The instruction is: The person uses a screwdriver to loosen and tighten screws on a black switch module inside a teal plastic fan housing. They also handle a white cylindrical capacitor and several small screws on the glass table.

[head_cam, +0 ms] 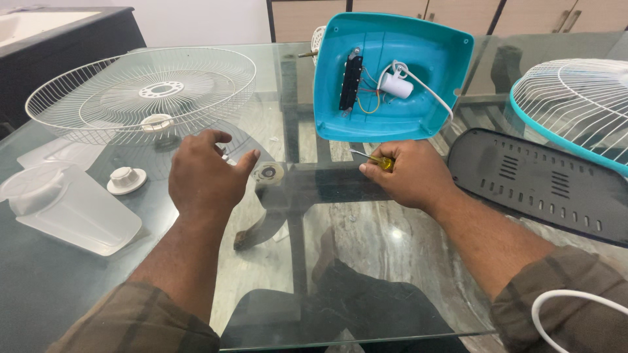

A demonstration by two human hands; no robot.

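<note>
Head view: right hand has its fingers clenched round a yellow-handled screwdriver, tip toward the upturned teal fan base — wiring exposed for access. Left hand hovers released over the glass surface by a small round cap.

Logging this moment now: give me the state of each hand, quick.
Left hand: open, fingers curled, holding nothing, above the glass table.
Right hand: closed on a yellow-handled screwdriver, just below the upturned teal plastic fan base.
</note>
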